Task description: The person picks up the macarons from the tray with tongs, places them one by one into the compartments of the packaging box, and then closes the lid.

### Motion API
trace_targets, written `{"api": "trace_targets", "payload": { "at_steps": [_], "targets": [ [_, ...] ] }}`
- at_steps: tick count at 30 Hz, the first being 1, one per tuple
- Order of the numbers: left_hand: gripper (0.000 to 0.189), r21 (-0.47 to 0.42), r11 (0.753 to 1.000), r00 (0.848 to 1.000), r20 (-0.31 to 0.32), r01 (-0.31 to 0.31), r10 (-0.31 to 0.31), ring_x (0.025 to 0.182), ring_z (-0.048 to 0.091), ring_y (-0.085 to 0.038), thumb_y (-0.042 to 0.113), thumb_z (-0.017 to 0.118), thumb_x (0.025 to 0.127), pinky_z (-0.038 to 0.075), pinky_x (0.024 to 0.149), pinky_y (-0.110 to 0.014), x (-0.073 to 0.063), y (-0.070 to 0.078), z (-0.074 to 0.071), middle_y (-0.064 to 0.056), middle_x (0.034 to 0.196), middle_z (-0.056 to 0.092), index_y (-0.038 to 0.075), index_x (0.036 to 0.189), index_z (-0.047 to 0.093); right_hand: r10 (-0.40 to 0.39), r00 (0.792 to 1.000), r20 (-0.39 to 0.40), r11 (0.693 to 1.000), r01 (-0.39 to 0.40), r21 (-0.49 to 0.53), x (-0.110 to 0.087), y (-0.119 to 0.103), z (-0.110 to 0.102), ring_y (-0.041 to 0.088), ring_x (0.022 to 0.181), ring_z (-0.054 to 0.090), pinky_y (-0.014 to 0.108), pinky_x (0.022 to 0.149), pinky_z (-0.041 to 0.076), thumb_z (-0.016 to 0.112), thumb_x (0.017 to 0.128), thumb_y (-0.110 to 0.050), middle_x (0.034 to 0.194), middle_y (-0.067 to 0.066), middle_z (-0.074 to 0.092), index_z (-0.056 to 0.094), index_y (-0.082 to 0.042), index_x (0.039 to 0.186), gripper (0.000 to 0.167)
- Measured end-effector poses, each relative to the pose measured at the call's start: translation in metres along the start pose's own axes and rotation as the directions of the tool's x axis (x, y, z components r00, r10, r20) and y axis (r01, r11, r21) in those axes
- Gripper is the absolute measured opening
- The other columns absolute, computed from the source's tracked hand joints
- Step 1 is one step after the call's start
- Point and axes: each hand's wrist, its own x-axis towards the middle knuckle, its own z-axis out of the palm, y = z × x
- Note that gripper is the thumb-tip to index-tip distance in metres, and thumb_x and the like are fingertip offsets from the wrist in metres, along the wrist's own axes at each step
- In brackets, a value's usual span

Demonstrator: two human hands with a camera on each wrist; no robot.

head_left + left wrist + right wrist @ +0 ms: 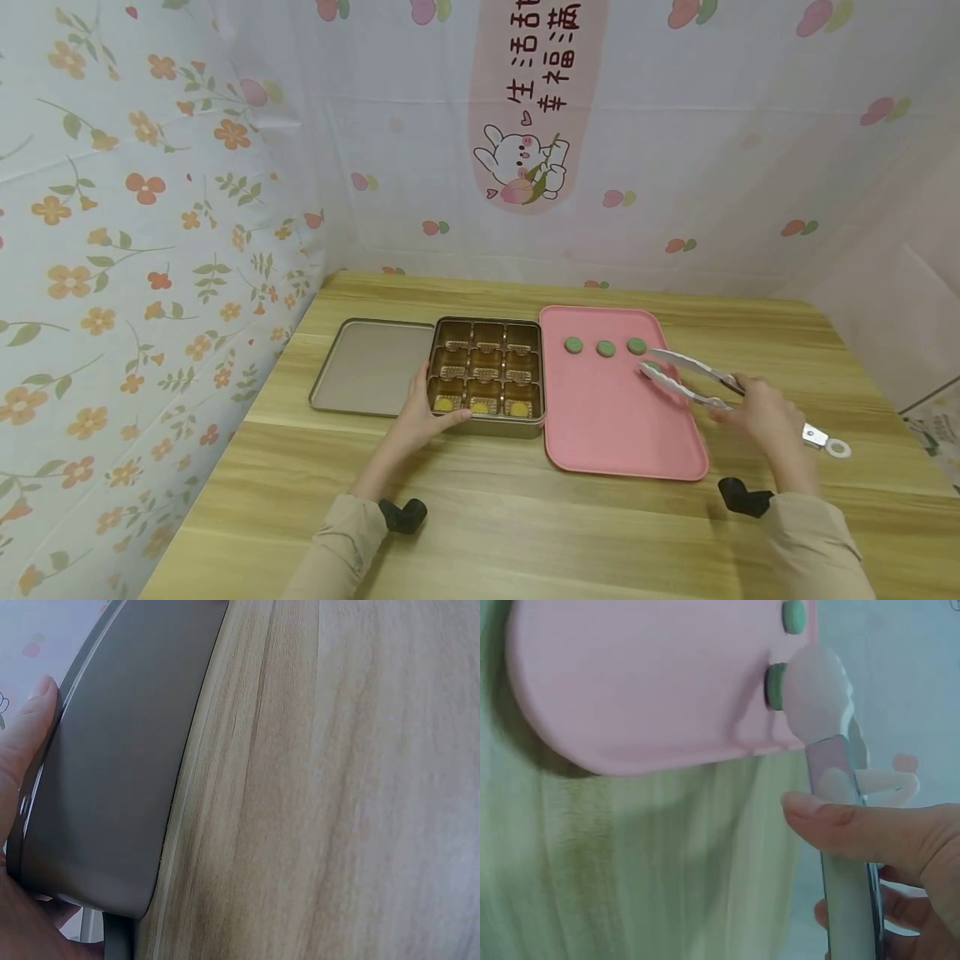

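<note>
My left hand [420, 412] holds the near left corner of a square tin box [487, 428], its thumb [34, 720] along the front rim. Inside is a gold divided insert [486, 364]; each front-row compartment has a yellow round piece [519, 408]. My right hand [768, 421] grips white-tipped tongs [675, 387] from the right, the tips spread over the pink tray [600, 437]. One green round cookie [775, 686] lies by the tong tips, partly hidden behind them. Three other green cookies [605, 348] sit in a row at the tray's far end.
A flat metal lid [375, 367] lies left of the box, its right edge against it. The tray stands close along the box's right side. Patterned cloth [420, 142] hangs behind and left of the wooden table [480, 533].
</note>
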Motion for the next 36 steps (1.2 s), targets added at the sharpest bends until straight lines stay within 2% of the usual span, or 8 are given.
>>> {"api": "trace_targets", "payload": {
  "at_steps": [4, 7, 13, 19, 24, 31, 36],
  "targets": [
    [0.116, 0.001, 1.000, 1.000, -0.002, 0.004, -0.004, 0.138, 0.011, -0.042, 0.043, 0.076, 0.069, 0.021, 0.109, -0.057, -0.001, 0.000, 0.000, -0.021, 0.152, 0.002, 0.009, 0.147, -0.003, -0.016, 0.999, 0.032, 1.000, 0.016, -0.005, 0.000, 0.002, -0.003, 0.045, 0.071, 0.053, 0.043, 0.049, 0.038, 0.075, 0.069, -0.036, 0.092, 0.029, 0.056, 0.049, 0.003, 0.113, 0.064],
    [0.116, -0.004, 1.000, 1.000, -0.002, 0.005, -0.005, 0.138, 0.012, -0.042, 0.043, 0.076, 0.070, 0.021, 0.109, -0.057, -0.001, 0.001, 0.000, -0.021, 0.152, 0.001, 0.009, 0.147, -0.003, -0.021, 0.998, 0.053, 0.999, 0.022, -0.025, 0.002, 0.003, -0.005, 0.047, 0.074, 0.053, 0.045, 0.050, 0.039, 0.075, 0.068, -0.037, 0.096, 0.030, 0.055, 0.047, 0.004, 0.117, 0.069],
    [0.115, 0.002, 1.000, 1.000, -0.001, 0.003, -0.003, 0.138, 0.013, -0.043, 0.043, 0.076, 0.070, 0.022, 0.108, -0.058, -0.001, 0.001, 0.000, -0.021, 0.152, 0.001, 0.009, 0.147, -0.003, -0.007, 0.998, 0.067, 0.999, 0.010, -0.044, 0.002, 0.000, -0.007, 0.045, 0.075, 0.053, 0.046, 0.051, 0.039, 0.076, 0.067, -0.035, 0.093, 0.027, 0.056, 0.050, 0.002, 0.111, 0.063],
    [0.116, -0.002, 1.000, 1.000, 0.003, 0.004, -0.004, 0.138, 0.012, -0.043, 0.045, 0.075, 0.069, 0.022, 0.108, -0.058, -0.002, 0.001, 0.000, -0.022, 0.152, 0.001, 0.009, 0.147, -0.003, 0.002, 0.997, 0.073, 0.999, 0.002, -0.050, 0.001, -0.003, -0.008, 0.049, 0.079, 0.053, 0.048, 0.052, 0.039, 0.076, 0.067, -0.033, 0.098, 0.029, 0.055, 0.048, 0.004, 0.116, 0.067],
    [0.117, -0.004, 1.000, 1.000, 0.006, 0.002, -0.001, 0.138, 0.012, -0.043, 0.046, 0.075, 0.069, 0.022, 0.108, -0.058, -0.002, 0.001, 0.000, -0.022, 0.152, 0.002, 0.009, 0.147, -0.003, -0.016, 0.999, 0.052, 0.998, 0.019, -0.057, 0.001, -0.005, -0.007, 0.053, 0.082, 0.053, 0.046, 0.051, 0.041, 0.076, 0.067, -0.034, 0.106, 0.034, 0.054, 0.046, 0.006, 0.122, 0.074],
    [0.115, -0.007, 1.000, 1.000, -0.002, -0.001, 0.001, 0.137, 0.013, -0.044, 0.043, 0.076, 0.070, 0.022, 0.108, -0.058, -0.002, 0.001, 0.000, -0.022, 0.152, 0.002, 0.009, 0.147, -0.003, -0.069, 0.998, 0.008, 0.997, 0.070, -0.045, 0.003, -0.015, -0.006, 0.041, 0.072, 0.055, 0.039, 0.048, 0.039, 0.077, 0.065, -0.033, 0.096, 0.030, 0.059, 0.049, 0.007, 0.120, 0.074],
    [0.116, -0.012, 1.000, 1.000, -0.002, -0.006, 0.006, 0.137, 0.013, -0.044, 0.043, 0.076, 0.070, 0.023, 0.108, -0.058, 0.000, 0.000, 0.000, -0.022, 0.152, 0.001, 0.009, 0.147, -0.003, -0.101, 0.995, -0.011, 0.994, 0.100, -0.046, 0.006, -0.025, -0.004, 0.039, 0.073, 0.056, 0.038, 0.047, 0.039, 0.077, 0.065, -0.033, 0.096, 0.029, 0.061, 0.051, 0.006, 0.119, 0.072]
  ]
}}
